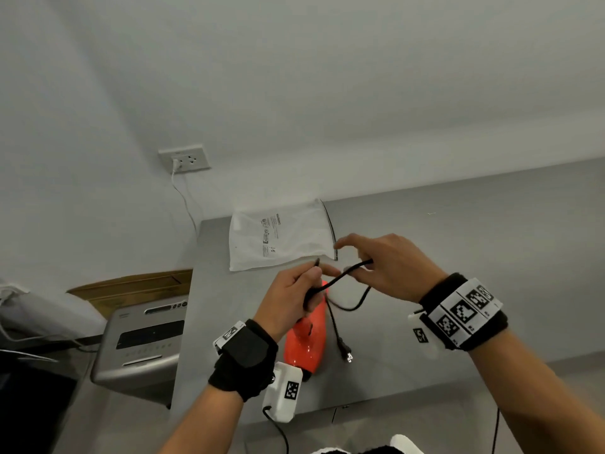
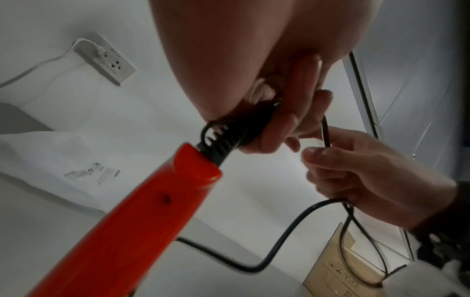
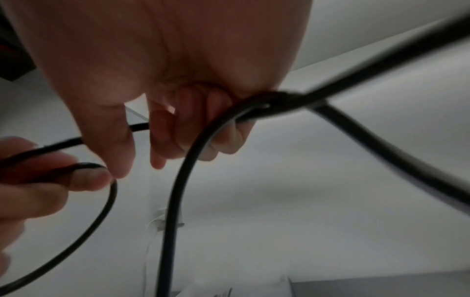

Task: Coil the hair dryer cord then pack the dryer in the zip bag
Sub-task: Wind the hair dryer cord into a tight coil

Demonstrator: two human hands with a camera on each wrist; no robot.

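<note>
While held over the grey counter [image 1: 425, 257], hands: both on the black cord [image 1: 352, 271], close together, at the frame's centre
Left grip [image 1: 294, 290]: fingers curled round the ribbed strain relief [image 2: 221, 140] where cord meets the dryer handle, thumb on top
Right grip [image 1: 389, 263]: lower fingers curled round the cord, forefinger and thumb extended toward 10 o'clock
Cord: short span running between the two hands, then sagging in a loop under the right hand and trailing to 6 o'clock
Plug [image 1: 347, 354]: lying on the counter, just beside the dryer at its 3 o'clock
Hair dryer [image 1: 306, 342]: orange, below the left hand, handle end up in that hand; whether the body touches the counter, cannot tell
Zip bag [image 1: 281, 239]: frosted white, flat on the counter at 12 o'clock from the hands, dark zip edge facing 3 o'clock
Wall socket [image 1: 185, 158]: at 10 o'clock, white lead plugged in
Grey appliance [image 1: 144, 342]: beside the counter at 9 o'clock
</note>
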